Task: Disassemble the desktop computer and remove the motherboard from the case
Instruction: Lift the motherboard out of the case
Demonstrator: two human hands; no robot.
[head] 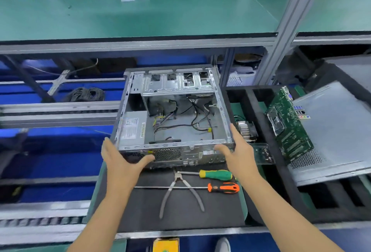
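Note:
The open metal computer case lies at the middle of the bench with loose cables and a power supply inside. No board is in it. The green motherboard leans in a black foam tray to the right of the case. My left hand grips the case's near left corner, thumb across the rear panel. My right hand grips the near right corner, fingers along the side wall.
Pliers, a green-handled screwdriver and an orange-handled screwdriver lie on the black mat in front of the case. A heatsink sits in the tray. The grey side panel rests at the right. A conveyor runs at the left.

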